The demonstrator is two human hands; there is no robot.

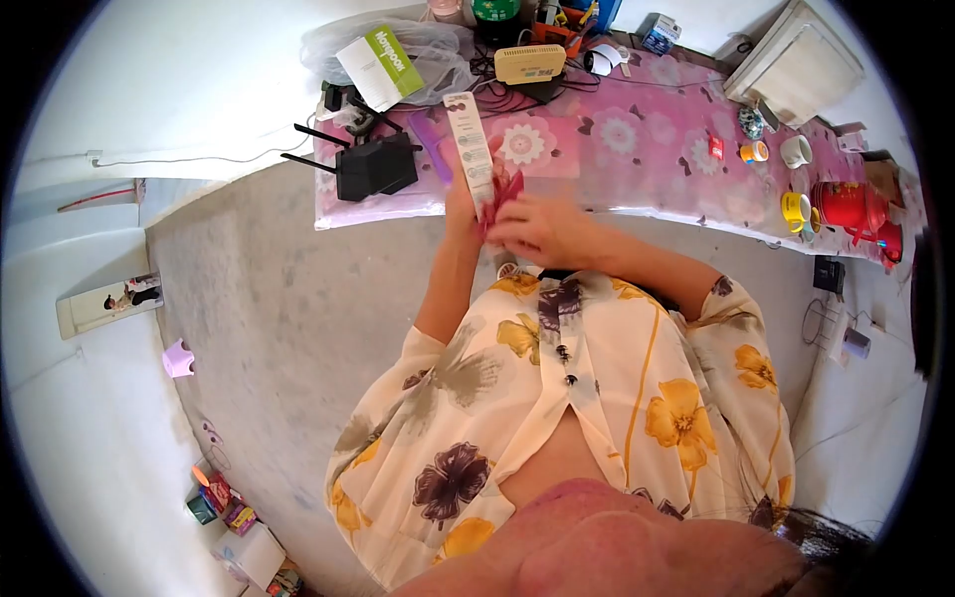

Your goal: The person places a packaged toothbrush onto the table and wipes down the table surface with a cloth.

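My left hand (461, 211) is closed around a long, narrow white printed box (468, 149), held upright over the table's near edge. Against the lower part of that box lies a crumpled-looking red thing (506, 197), whose kind I cannot make out. The fingers of my right hand (537, 231) are curled in and pinch at the lower end of the red thing. Just left of the box, a purple strip-like object (429, 145) rests on the tablecloth.
A pink flowered tablecloth (637, 139) covers the table. Near my left hand stand a black router (376, 167) with antennas and a green-and-white Notepoon box (380, 68). Behind is a cream-coloured device (530, 64) among cables. Mugs (796, 151) and a red kettle-like vessel (846, 204) stand at right.
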